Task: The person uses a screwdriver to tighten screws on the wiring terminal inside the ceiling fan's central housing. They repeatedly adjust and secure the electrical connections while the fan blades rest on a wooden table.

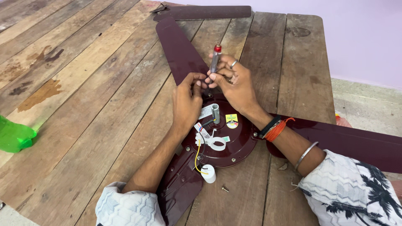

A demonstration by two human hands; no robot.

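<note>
A ceiling fan [226, 138] is lying on the wooden table [83, 104], its motor hub [234, 144] sitting between both forearms; a capacitor [208, 173] and loose screw [225, 189] are resting just before it.

A worktop [96, 83] of weathered, stained wooden planks carries a maroon ceiling fan [234, 142] lying flat, its blades spread across the boards. A small loose screw [225, 189] lies near the motor housing, and a green plastic object [14, 136] sits at the left edge.
</note>
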